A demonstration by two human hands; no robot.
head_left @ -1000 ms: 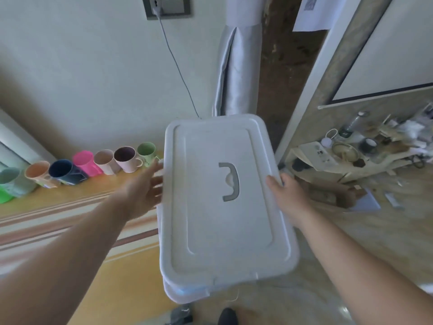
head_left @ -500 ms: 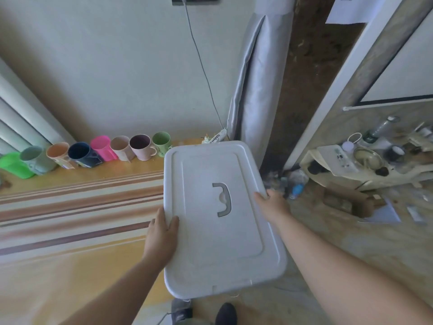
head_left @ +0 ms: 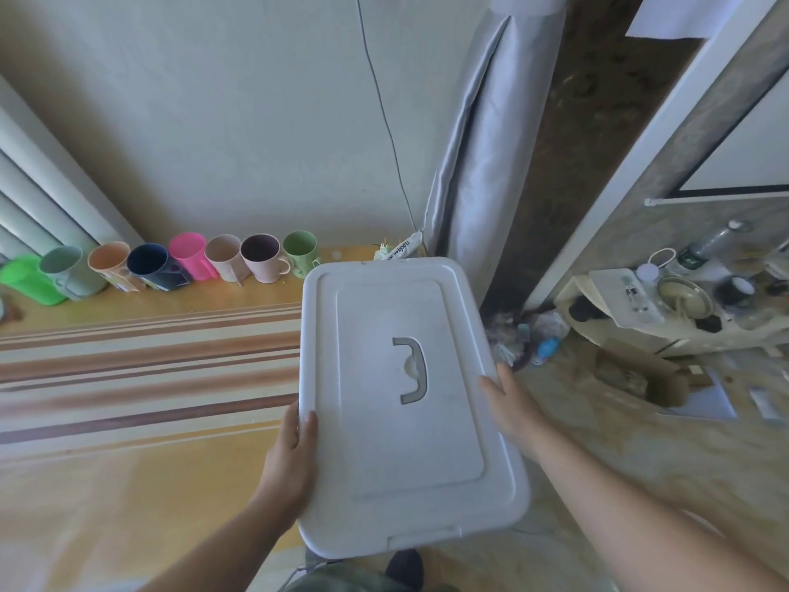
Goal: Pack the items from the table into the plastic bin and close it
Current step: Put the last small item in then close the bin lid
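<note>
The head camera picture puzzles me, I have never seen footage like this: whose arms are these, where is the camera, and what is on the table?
The camera sits on a person's head and looks forward and down, so the two arms are that person's own. No machine is involved. The left hand and the right hand grip the two long sides of a white bin with its lid on, a grey handle in the middle. On the table, along the wall, stands a row of mugs, and a wipes pack lies behind the bin.
</note>
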